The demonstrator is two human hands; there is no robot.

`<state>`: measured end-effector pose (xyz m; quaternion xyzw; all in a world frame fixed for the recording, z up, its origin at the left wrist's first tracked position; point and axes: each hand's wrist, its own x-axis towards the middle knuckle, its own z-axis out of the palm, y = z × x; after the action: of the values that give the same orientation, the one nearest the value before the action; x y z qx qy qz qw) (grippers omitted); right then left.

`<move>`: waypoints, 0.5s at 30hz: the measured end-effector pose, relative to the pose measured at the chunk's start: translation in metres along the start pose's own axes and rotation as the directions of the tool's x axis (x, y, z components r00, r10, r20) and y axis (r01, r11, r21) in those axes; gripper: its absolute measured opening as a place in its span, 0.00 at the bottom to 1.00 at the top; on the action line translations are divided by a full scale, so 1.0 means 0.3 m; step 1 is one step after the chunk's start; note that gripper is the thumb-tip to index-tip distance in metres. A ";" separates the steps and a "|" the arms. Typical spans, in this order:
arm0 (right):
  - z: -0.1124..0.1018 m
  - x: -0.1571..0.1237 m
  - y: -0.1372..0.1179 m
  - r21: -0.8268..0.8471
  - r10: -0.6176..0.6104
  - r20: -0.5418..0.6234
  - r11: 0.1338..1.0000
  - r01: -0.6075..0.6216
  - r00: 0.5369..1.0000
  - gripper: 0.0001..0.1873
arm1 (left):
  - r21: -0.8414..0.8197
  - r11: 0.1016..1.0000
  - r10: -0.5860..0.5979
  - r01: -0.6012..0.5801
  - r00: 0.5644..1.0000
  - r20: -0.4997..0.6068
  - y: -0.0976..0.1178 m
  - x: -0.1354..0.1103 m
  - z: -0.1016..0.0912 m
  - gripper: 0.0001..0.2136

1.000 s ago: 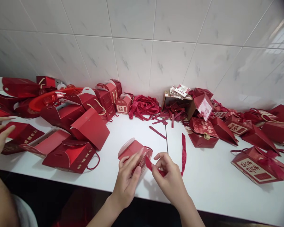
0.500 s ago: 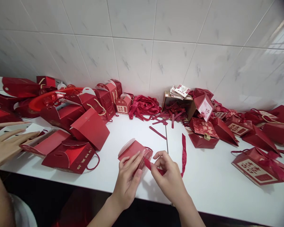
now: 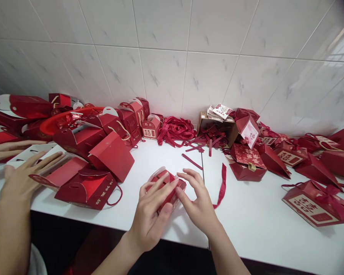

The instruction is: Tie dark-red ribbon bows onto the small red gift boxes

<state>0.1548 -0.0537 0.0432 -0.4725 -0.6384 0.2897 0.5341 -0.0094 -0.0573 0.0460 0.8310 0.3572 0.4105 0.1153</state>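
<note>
A small red gift box (image 3: 168, 182) with a white flap sits on the white table (image 3: 260, 225) near its front edge. My left hand (image 3: 150, 215) grips the box from the near side, fingers laid over its top. My right hand (image 3: 199, 202) presses against the box's right end, fingers curled. A dark red ribbon (image 3: 223, 182) trails out from under this hand and runs up to the right across the table. How the ribbon meets the box is hidden by my fingers.
Another person's hands (image 3: 18, 179) lie on a flat unfolded box at the left. Open red boxes (image 3: 86, 189) crowd the left side. At the back lie a ribbon pile (image 3: 174, 130) and a cardboard box (image 3: 215, 124). Finished boxes (image 3: 315, 204) fill the right.
My right hand moved left from pinching the ribbon in the air to pressing against the box. The ribbon's free end slid. The other person's hands reached further right over a flat box.
</note>
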 end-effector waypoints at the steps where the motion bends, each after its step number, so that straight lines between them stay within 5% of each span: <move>1: 0.000 0.008 -0.008 0.072 0.009 0.027 0.997 -0.011 1.000 0.12 | 0.026 0.998 0.050 -0.050 0.999 -0.011 0.010 0.013 -0.013 0.20; 4: -0.011 0.014 -0.044 0.269 0.071 0.052 0.960 -0.083 0.996 0.07 | 0.025 0.997 0.081 -0.079 0.992 -0.101 0.020 0.041 -0.031 0.22; 6: -0.033 -0.005 -0.076 0.350 0.090 0.008 0.933 -0.087 0.996 0.06 | -0.001 0.999 -0.046 0.047 0.977 -0.209 -0.004 0.046 -0.019 0.23; 9: -0.084 -0.062 -0.132 0.400 0.054 -0.086 0.917 -0.015 0.995 0.05 | -0.067 0.941 -0.336 0.330 0.900 -0.278 -0.071 0.040 0.025 0.24; 13: -0.165 -0.133 -0.191 0.401 -0.143 -0.220 0.889 0.223 0.965 0.05 | -0.222 0.816 -0.573 0.534 0.797 -0.189 -0.134 0.038 0.082 0.27; 15: -0.198 -0.154 -0.199 0.396 -0.297 -0.153 0.856 0.333 0.943 0.05 | -0.225 0.782 -0.618 0.581 0.768 -0.167 -0.136 0.043 0.094 0.28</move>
<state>0.1932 -0.1268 0.0920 -0.2490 -0.6069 0.3069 0.6895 -0.0028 -0.0162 0.0160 0.6071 0.5809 0.4733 0.2646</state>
